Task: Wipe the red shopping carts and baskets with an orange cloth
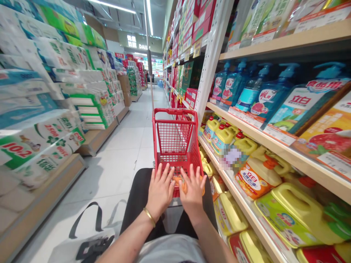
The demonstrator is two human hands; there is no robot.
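My left hand, with a gold bangle at its wrist, is held palm down with its fingers spread. Beside it, my right hand is stretched out in the same way. Both are over the near end of a red plastic shopping cart that stands between my knees. Something orange shows between the hands and around the right fingers; the hands partly hide it, and I cannot tell what it is. Neither hand appears to hold anything.
On the right, a shelf carries blue pump bottles and yellow detergent jugs. Stacked tissue packs line the left. A white bag with a black strap lies on the tiled floor. A thin pole rises at the cart.
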